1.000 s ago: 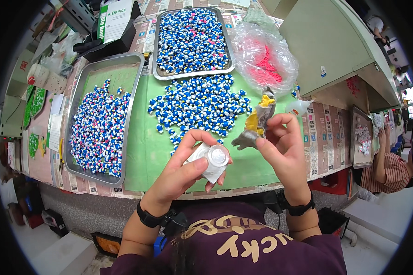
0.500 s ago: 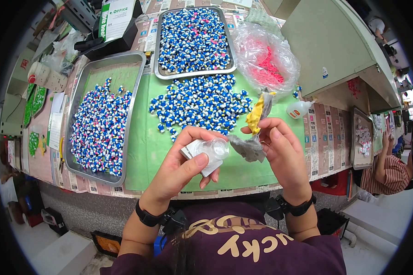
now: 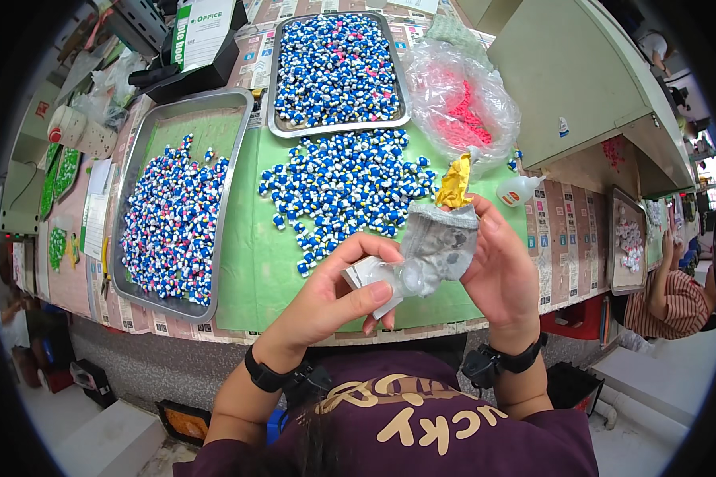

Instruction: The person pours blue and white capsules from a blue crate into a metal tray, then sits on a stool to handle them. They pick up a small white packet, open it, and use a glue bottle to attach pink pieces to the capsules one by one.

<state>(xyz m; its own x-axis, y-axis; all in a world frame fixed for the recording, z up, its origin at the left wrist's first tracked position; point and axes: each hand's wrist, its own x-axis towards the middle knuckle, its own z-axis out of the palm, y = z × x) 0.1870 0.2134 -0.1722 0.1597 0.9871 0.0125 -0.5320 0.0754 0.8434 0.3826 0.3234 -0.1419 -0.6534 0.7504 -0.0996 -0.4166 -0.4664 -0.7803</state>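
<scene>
My left hand [image 3: 330, 290] is closed round a small white block [image 3: 366, 274] with a clear, rounded plastic piece [image 3: 414, 277] at its right end. In the fingers of my right hand [image 3: 501, 266] is a crumpled grey piece [image 3: 445, 226], thin like cloth or foil, with a yellow part [image 3: 455, 181] standing up from it. The grey piece's lower edge meets or overlaps the clear plastic; I cannot tell which. Both hands are above the near part of the green sheet [image 3: 243, 278]. Beyond them lies a loose pile of small blue and white pieces [image 3: 350, 179].
Metal trays of similar pieces stand at the left [image 3: 119, 270] and far middle [image 3: 272, 103]. A clear bag [image 3: 429, 87] holds pink bits. Near a grey cabinet [image 3: 573, 71] lies a small white squeeze bottle [image 3: 517, 189]. Another person [image 3: 668, 298] sits at the far right.
The grey piece has been turned and spread, and now sits against the clear plastic. My left hand has moved right with the block. The yellow part is now more upright.
</scene>
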